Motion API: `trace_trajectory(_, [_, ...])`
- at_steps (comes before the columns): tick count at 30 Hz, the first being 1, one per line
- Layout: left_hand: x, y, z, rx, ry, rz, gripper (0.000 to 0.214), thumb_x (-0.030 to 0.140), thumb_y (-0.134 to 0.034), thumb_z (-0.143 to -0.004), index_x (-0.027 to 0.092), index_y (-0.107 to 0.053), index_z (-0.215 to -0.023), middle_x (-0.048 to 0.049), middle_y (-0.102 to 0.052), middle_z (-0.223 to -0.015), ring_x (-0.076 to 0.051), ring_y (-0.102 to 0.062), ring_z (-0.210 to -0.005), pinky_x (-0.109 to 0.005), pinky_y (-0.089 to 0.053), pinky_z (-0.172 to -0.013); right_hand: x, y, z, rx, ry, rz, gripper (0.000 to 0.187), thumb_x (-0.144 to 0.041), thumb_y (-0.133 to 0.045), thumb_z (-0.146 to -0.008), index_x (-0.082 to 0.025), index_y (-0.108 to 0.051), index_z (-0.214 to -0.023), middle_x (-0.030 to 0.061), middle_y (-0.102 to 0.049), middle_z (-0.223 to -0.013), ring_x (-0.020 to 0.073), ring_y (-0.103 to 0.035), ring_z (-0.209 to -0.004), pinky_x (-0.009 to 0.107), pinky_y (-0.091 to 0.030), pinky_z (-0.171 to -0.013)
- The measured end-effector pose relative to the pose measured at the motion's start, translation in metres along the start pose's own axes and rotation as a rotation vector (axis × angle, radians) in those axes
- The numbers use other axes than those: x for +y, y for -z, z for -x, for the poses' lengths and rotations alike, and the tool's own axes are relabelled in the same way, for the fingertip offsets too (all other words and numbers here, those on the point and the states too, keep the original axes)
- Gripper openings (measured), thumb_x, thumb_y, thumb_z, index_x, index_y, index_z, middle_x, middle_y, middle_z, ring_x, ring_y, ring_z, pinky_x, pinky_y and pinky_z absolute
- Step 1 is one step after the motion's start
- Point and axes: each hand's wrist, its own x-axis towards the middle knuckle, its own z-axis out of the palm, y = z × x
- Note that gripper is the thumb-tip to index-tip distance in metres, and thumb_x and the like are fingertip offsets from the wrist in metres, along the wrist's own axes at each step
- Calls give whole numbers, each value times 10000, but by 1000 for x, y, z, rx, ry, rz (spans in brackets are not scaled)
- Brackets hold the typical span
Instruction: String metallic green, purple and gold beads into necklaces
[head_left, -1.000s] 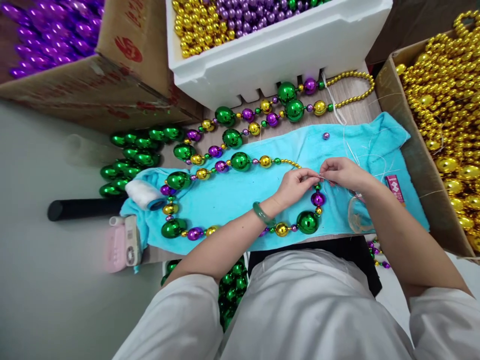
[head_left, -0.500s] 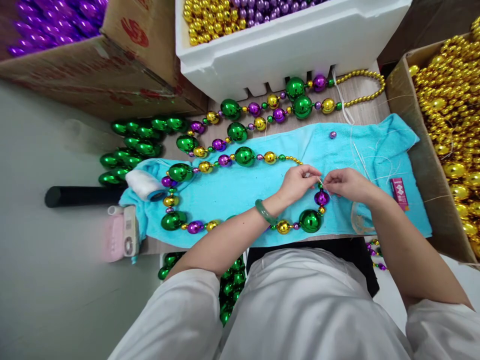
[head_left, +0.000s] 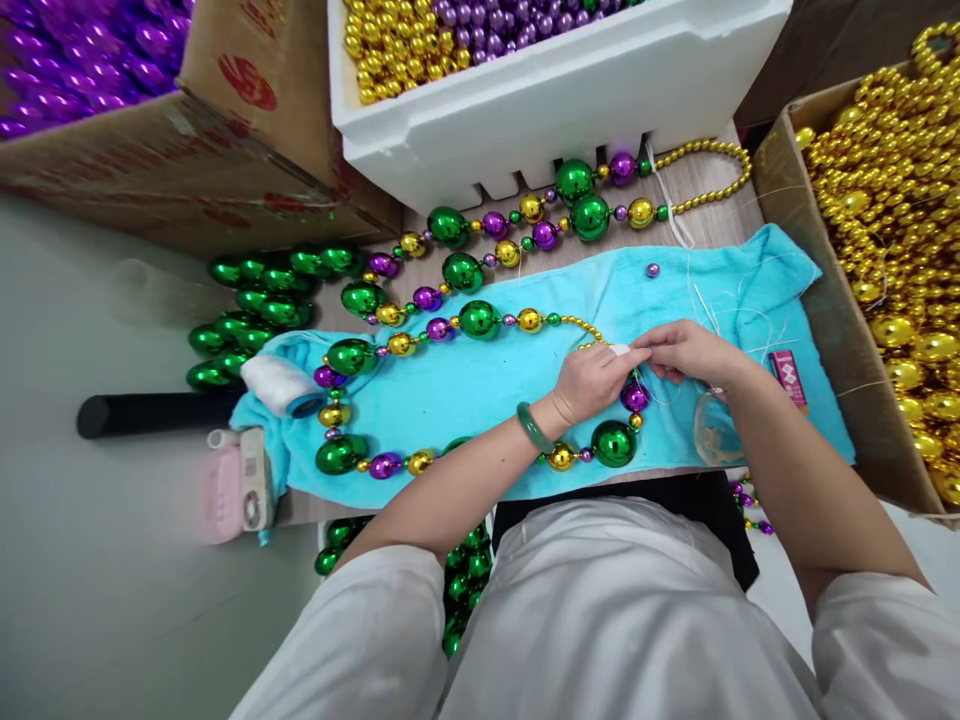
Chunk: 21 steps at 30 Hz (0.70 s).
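Observation:
My left hand [head_left: 596,380], with a green bangle on its wrist, is closed in a pinch where the ends of a bead necklace [head_left: 478,320] meet. My right hand [head_left: 694,352] is closed too, its fingertips touching those of my left hand. Thin white string [head_left: 654,392] shows around the fingertips; the exact grip is hidden behind the fingers. The necklace, of green, purple and gold beads, lies in a loop on a turquoise towel [head_left: 465,400]. Just below the hands hangs a purple bead [head_left: 634,398], and a large green bead [head_left: 613,443] sits lower.
A finished-looking bead strand [head_left: 590,217] lies behind the towel, before a white foam box [head_left: 570,110]. Cardboard boxes stand left [head_left: 247,150] and right [head_left: 817,230]. On the towel are a thread spool [head_left: 276,385], a small pink box [head_left: 789,380] and a clear dish [head_left: 712,430].
My hands have come together and now overlap at the fingertips, the right one turning over and shifting upward. The whole view has shifted slightly.

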Motion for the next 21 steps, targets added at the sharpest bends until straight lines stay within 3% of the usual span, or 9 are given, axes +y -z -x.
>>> trace_trajectory(5, [-1, 0, -1, -5, 16, -43, 329, 222, -392, -962, 237, -665, -1145, -41, -694, -803, -146, -619, -761, -279, -466, -704, 1, 2, -3, -43, 27, 16, 32, -177, -586, -723, -154, -608, -726, -42, -524, -480, 59, -402, -355, 198, -268, -367])
trace_trajectory(13, [1, 3, 1, 48, 70, -10, 252, 223, -439, -962, 198, -687, -1003, -25, -715, -883, -137, -608, -788, -266, -470, -743, 0, 1, 1, 44, 34, 94, 38, -202, -564, -709, -165, -573, -712, -40, -525, -516, 69, -444, -401, 200, -313, -411])
trace_trajectory(17, [-2, 11, 3, -5, 89, -122, 214, 259, -493, -938, 199, -697, -911, -49, -672, -898, -181, -540, -821, -302, -454, -739, -5, 7, 14, 153, -12, 289, 54, -185, -521, -692, -171, -573, -685, -35, -499, -476, 91, -454, -443, 209, -321, -439])
trace_trajectory(21, [-5, 19, 4, -153, 66, -245, 195, 157, -484, -905, 178, -677, -885, -65, -622, -850, -203, -491, -811, -326, -414, -695, -6, 19, 25, 190, -103, 385, 48, -193, -528, -667, -172, -563, -642, -25, -488, -453, 99, -434, -440, 223, -313, -436])
